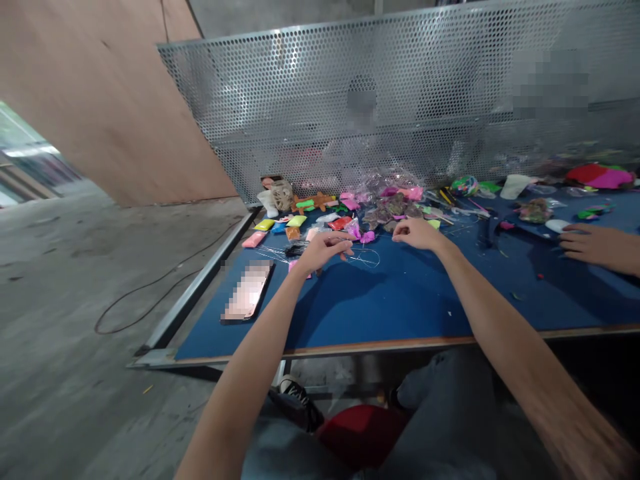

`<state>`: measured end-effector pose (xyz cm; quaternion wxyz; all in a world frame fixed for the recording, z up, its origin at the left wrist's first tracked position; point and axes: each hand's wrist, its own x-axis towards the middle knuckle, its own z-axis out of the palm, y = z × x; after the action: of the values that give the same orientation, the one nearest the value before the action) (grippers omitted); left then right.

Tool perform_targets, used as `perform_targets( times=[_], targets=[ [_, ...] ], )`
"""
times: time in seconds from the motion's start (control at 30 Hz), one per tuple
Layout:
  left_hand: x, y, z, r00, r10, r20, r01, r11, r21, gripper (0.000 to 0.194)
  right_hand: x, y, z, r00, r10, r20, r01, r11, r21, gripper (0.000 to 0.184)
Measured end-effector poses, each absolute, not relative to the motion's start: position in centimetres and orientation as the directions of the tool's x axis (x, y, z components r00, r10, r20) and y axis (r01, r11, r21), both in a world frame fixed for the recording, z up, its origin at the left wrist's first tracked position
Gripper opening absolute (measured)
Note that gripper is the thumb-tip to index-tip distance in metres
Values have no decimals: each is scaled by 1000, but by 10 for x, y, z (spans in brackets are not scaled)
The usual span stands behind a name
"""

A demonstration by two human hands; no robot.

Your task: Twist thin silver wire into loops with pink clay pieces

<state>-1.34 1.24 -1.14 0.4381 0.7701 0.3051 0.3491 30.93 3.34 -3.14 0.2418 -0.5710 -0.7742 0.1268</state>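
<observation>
My left hand [326, 251] is over the blue table with its fingers pinched together. From its fingertips a thin pale wire [379, 259] curves out in a loose loop. To the right, my right hand [416, 234] is closed in a pinch, thumb against fingers; whatever it grips is too small to make out. Beyond the hands lies a magenta lump [367, 237]. Under and left of my left hand, several thin wires [270, 253] are spread beside a dark bundle [295, 249]. A pink packet [294, 267] shows partly behind the left wrist.
A phone [249, 291] lies near the left edge of the blue table [390, 307]. Colourful clay packets [297, 221] and brown lumps [390, 212] line the back, before a perforated metal panel [300, 87]. Another person's hand [595, 247] rests by a white object [556, 226] at right.
</observation>
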Motion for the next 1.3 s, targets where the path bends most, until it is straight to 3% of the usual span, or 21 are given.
perform_targets(
  times=[0.23,0.37,0.5,0.7,0.87,1.13,1.3],
  targets=[
    [-12,18,-21,618,734,282,192,-489,851,40,310,33,-34,-42,962,270,594,242,-767,11],
    [-12,19,-22,650,706,281,313,-586,747,38,282,25,-30,-29,937,349,360,335,-871,15],
    [-11,19,-21,637,705,313,422,-658,624,43,248,12,-26,-70,912,404,178,410,-895,16],
    [-8,20,-20,629,670,395,478,-734,483,39,220,3,-29,-92,890,447,200,456,-867,19],
    [-5,16,-18,637,652,411,467,-750,468,37,219,3,-29,-165,851,498,289,525,-801,19],
    [-4,21,-25,593,656,467,471,-753,460,31,216,0,-29,-199,899,390,296,435,-850,25],
    [-4,24,-28,556,558,616,521,-811,265,33,217,2,-32,-208,934,291,206,333,-920,25]
  ],
)
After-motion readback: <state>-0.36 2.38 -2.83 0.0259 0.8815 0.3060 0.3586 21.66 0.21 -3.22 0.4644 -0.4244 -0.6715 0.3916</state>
